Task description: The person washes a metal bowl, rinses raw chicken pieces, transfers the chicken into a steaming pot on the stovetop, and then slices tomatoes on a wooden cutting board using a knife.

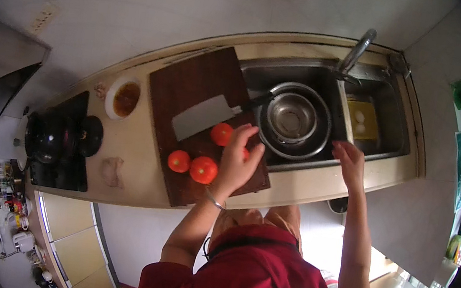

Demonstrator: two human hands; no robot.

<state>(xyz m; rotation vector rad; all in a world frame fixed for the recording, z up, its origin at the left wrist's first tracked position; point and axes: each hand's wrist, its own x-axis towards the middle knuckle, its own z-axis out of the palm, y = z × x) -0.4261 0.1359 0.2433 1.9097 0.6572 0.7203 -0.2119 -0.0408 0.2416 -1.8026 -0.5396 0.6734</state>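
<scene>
My left hand [240, 159] is over the right front part of a dark wooden cutting board [198, 72], thumb and fingers apart. One tomato [246, 154] shows between thumb and fingers, mostly hidden; contact with it is unclear. Beside the hand lie a tomato [221, 134] near the cleaver and two more, a larger tomato [204, 170] and a smaller tomato [178, 161]. A cleaver [204, 117] rests flat on the board, its black handle reaching over the sink. My right hand [351, 160], fingers loosely bent with nothing seen in them, is above the sink's front rim.
Nested metal bowls [292, 116] sit in the double sink [294, 168], below a faucet [357, 51]. The right basin holds a yellow sponge-like block [364, 119]. Leftward on the counter [136, 143] are a bowl of brown liquid [125, 99] and a stove [61, 172] with a black pot [50, 139].
</scene>
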